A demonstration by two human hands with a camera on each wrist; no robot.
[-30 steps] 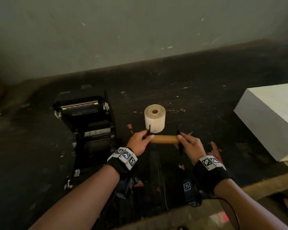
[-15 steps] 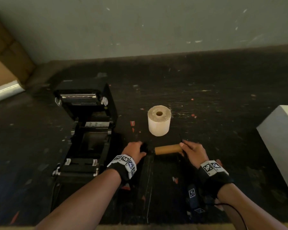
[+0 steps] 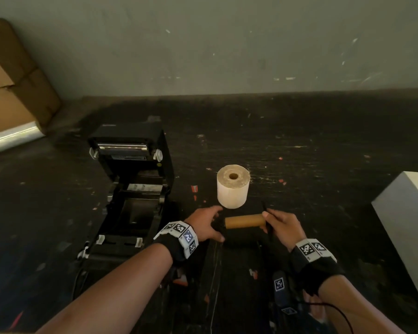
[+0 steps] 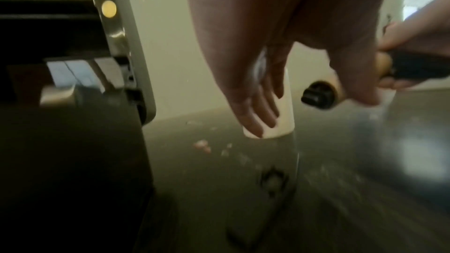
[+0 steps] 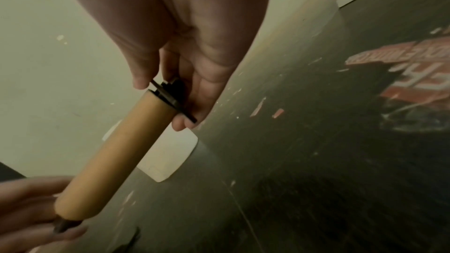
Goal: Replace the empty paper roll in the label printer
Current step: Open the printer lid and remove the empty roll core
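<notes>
The black label printer (image 3: 131, 189) stands with its lid open at the left, its roll bay bare. The new white roll (image 3: 232, 189) stands on end to its right. In front of it, above the table, hangs the empty brown core (image 3: 245, 221) on a black spindle. My right hand (image 3: 267, 222) pinches the flange at the spindle's right end (image 5: 170, 99). My left hand (image 3: 219, 224) is at the left end, fingers (image 4: 258, 107) straight and spread, thumb beside the core. The black spindle tip (image 4: 316, 95) pokes out between thumb and fingers, ungripped.
A white box (image 3: 410, 225) sits at the right edge of the dark, scuffed table (image 3: 299, 153). Cardboard boxes (image 3: 10, 88) stand at the far left against the wall. A small dark part (image 4: 272, 178) lies on the table under my left hand.
Both hands drew the core back from the new roll toward me. My left hand, which gripped the spindle's left end, has let go and spread its fingers. The left flange no longer shows.
</notes>
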